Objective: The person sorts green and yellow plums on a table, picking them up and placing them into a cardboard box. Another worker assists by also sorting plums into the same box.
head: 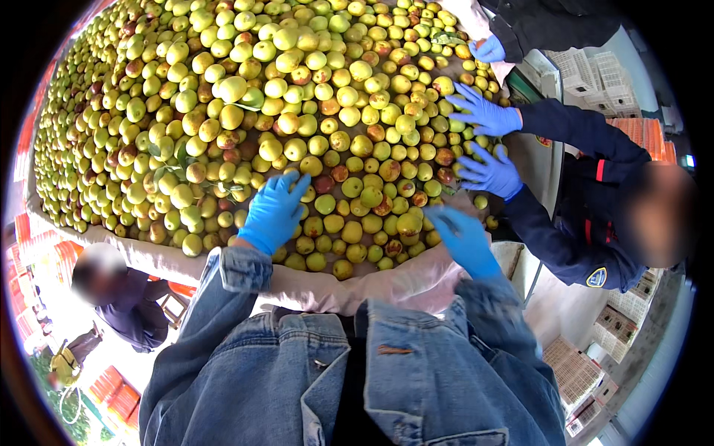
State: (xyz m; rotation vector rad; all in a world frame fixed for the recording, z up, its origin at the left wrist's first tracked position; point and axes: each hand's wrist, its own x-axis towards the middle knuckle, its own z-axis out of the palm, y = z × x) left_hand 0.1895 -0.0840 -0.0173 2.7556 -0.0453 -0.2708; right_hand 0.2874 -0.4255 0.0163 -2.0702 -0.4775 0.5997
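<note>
A broad heap of small green-yellow jujubes, many with reddish-brown patches, covers a cloth-lined sorting table in front of me. My left hand, in a blue glove, rests palm down at the near side of the heap, its fingers spread against the fruit. Over the near right corner is my right hand, gloved the same way and blurred. Its fingers point left towards the jujubes, and I cannot see whether it holds one. Pale cloth hangs over the table's near edge, just before my denim jacket.
Across the right end, a co-worker's two gloved hands lie spread on the fruit. Another person's gloved hand is beyond them. A metal chute adjoins that end. White crates stand at right, and a person is at lower left.
</note>
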